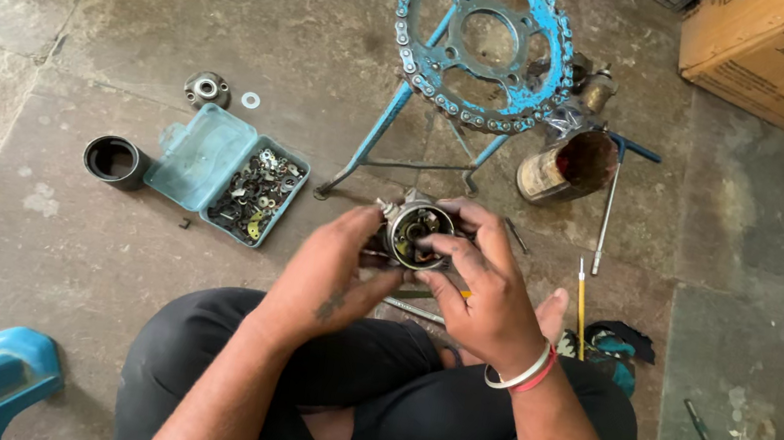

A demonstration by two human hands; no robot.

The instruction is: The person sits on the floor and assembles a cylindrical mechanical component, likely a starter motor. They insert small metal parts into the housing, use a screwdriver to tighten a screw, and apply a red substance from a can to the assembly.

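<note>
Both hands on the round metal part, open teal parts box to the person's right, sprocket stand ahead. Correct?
Not quite. The head view shows the open teal parts box to the person's left, not right. Both the left hand and right hand hold the round metal part; sprocket stand is ahead.

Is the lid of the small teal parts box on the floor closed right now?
No, the teal parts box lies open on the floor, its lid folded back to the left and the small metal parts inside showing.

Round metal carburetor [413, 234], open face up
</note>
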